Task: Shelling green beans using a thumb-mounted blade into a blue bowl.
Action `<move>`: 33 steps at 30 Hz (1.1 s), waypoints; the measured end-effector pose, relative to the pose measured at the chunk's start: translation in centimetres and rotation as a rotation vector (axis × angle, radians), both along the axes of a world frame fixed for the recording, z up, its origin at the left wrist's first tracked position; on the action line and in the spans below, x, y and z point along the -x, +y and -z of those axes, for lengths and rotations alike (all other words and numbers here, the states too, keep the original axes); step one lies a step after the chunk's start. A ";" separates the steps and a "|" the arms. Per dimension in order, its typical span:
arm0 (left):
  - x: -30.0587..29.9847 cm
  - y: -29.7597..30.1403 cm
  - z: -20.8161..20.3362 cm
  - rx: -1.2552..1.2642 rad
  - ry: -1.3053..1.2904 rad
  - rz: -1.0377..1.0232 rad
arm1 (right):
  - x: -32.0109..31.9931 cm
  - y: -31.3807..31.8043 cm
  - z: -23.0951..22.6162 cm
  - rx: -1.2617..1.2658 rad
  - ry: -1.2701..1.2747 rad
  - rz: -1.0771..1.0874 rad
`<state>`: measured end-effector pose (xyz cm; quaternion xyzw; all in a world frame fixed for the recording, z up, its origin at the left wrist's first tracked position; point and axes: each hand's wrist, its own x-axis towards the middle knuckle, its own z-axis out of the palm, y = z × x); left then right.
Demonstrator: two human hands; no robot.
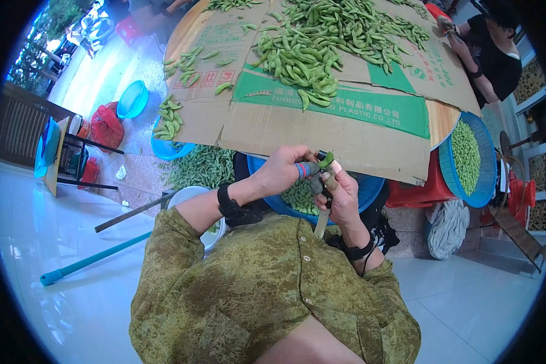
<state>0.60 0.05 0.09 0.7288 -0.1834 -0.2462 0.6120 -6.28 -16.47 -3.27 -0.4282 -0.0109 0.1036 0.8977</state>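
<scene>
My left hand (280, 171) and my right hand (341, 197) meet in front of my chest, fingers closed around a green bean pod (326, 159). Dark coverings wrap some fingertips; a blue and red band circles one left finger. What lies deeper between the fingers is hidden. Under the hands sits a blue basket (370, 185) holding shelled green beans (300, 199). Just ahead, flattened cardboard (321, 136) covers a round table, with a big heap of green pods (309, 57) on it. Below the right hand a pale strip (321, 225) shows; I cannot make out its kind.
At the right, a blue basket of shelled beans (465, 159) rests by a red stool (421, 189). More pods (203, 170) lie on the floor at left, near a white bucket (188, 195) and a teal pole (97, 259). Another person (494, 57) sits at the far right.
</scene>
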 end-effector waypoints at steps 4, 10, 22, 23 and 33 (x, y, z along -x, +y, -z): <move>0.3 -0.2 -0.3 0.102 0.170 -0.041 | 0.1 0.3 -0.3 0.051 0.016 0.058; -0.2 0.8 0.5 0.274 0.513 -0.022 | -0.1 -0.4 0.1 0.192 -0.069 0.010; 0.3 0.9 0.3 0.564 0.990 0.119 | -0.6 -2.9 -0.5 0.387 -0.308 -0.173; 0.3 0.9 0.8 0.568 0.988 0.116 | -0.9 -2.6 -0.3 0.598 -0.479 -0.076; 0.1 -0.1 -0.1 0.189 0.554 -0.056 | -0.3 -0.8 1.4 0.711 -0.377 0.244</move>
